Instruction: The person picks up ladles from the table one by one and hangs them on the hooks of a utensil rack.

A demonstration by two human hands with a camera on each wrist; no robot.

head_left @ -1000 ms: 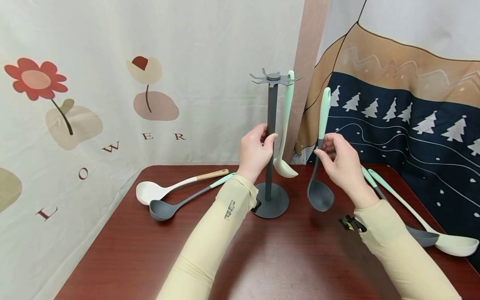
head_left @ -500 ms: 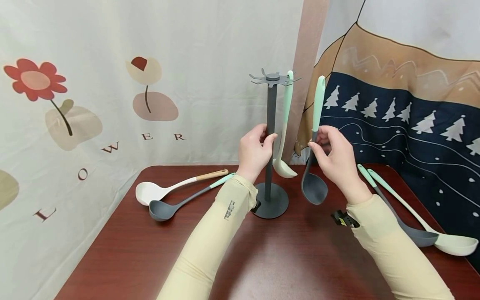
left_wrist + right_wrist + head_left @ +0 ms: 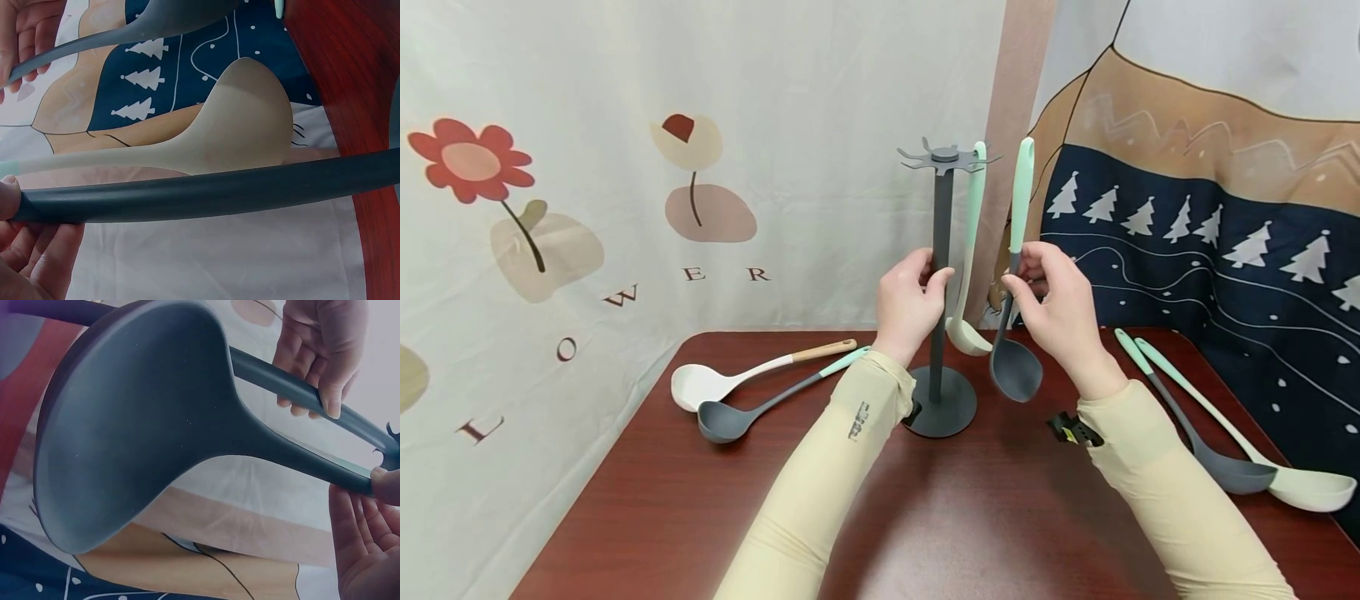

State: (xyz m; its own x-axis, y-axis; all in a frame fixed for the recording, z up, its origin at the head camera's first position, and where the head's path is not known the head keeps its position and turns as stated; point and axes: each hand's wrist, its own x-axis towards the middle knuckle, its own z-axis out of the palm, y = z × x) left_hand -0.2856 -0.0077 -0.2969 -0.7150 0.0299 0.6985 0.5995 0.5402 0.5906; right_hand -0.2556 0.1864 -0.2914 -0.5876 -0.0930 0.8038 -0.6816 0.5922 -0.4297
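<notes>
My left hand [image 3: 912,304] grips the post of a dark grey utensil stand [image 3: 942,217], thumb on one side and fingers on the other. In my right hand [image 3: 1060,312] a grey ladle [image 3: 1017,371] with a mint handle is pinched just below that handle, upright, its bowl hanging down above the table. A cream ladle [image 3: 967,333] with a mint handle hangs from a hook on the stand's right side, between the post and the held ladle. The grey ladle's handle tip stands apart from the hooks, to their right. The right wrist view shows its bowl [image 3: 137,419] close up.
To the left on the table [image 3: 925,517] lie a white ladle [image 3: 703,387] with a wooden-look handle and a grey ladle [image 3: 726,421]. A grey ladle [image 3: 1236,473] and a cream ladle [image 3: 1315,489] lie at the right edge. Printed curtains hang behind the table.
My right hand has moved left and upward, bringing the grey ladle nearer the stand. The left hand keeps its hold on the post, unmoved.
</notes>
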